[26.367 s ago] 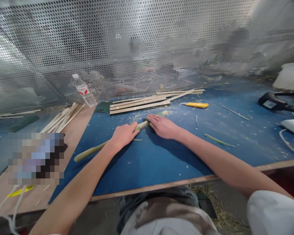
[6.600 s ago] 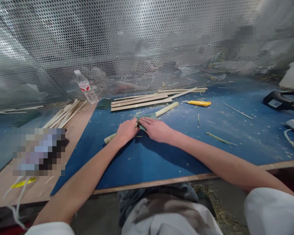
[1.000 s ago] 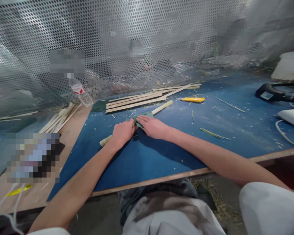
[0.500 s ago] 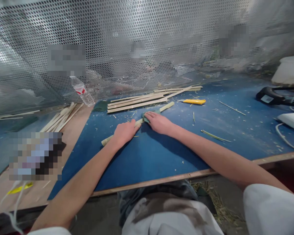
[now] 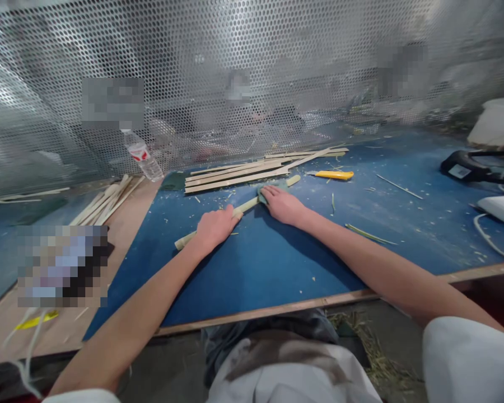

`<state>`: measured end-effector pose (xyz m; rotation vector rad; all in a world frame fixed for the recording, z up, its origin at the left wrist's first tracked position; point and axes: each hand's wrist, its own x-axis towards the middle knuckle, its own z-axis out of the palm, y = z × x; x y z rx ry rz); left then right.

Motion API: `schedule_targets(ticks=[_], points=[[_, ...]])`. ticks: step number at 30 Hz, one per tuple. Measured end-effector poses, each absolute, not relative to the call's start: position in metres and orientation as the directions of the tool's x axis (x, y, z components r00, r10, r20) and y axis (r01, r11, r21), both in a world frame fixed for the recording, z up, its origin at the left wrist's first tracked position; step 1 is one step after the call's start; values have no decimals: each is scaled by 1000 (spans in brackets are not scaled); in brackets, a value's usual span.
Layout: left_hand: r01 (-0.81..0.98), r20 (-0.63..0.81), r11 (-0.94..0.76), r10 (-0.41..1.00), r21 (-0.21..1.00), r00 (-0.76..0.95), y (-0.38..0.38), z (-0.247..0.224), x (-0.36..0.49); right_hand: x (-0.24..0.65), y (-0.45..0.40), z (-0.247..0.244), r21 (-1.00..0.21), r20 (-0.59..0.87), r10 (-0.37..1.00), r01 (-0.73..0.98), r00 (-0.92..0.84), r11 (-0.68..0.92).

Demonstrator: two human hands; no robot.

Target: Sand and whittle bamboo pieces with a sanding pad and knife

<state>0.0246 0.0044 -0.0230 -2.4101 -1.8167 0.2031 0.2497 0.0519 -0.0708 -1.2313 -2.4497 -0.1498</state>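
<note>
A pale bamboo strip [image 5: 248,205] lies slantwise on the blue table mat, its near end at the left and its far end toward the knife. My left hand [image 5: 213,229] is closed around its lower part and holds it against the mat. Farther up the strip, my right hand [image 5: 284,206] presses a grey-green piece of cloth or pad [image 5: 261,194] over it; the exact material is unclear. Just behind lie several flat bamboo strips [image 5: 235,182]. A yellow utility knife [image 5: 334,175] rests to the right of the strip's far end.
A perforated metal screen [image 5: 252,50] rises behind the table. Leaning at the left is a plastic bottle [image 5: 143,157], with more strips [image 5: 105,201] below it. Green slivers [image 5: 369,234] and shavings dot the mat. A black-handled object [image 5: 460,166] and a white device with a cable [image 5: 502,207] sit right.
My right hand has slid the cloth or pad up along the bamboo strip, away from my left hand, baring more of the strip between them. My left hand stays in place.
</note>
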Motion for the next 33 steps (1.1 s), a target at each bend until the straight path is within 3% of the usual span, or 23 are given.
schedule_targets(ticks=[8,15,21,28,33], points=[[942,-50,-278,961,-189,274,7,-21,26,261,61,-70,-5,383,758,819,-529,574],[965,-30,-247,969,-92,245,4,-15,19,264,68,-68,-23,367,780,833,-507,552],[905,19,-357,928,-229,371,-2,-12,19,262,63,-67,-57,386,800,854,-460,518],[899,2,-336,936,-282,351,0,-9,21,218,29,-71,-40,447,568,619,-691,784],[897,-8,-333,938,-290,346,5,-10,20,251,55,-68,-74,447,705,762,-552,643]])
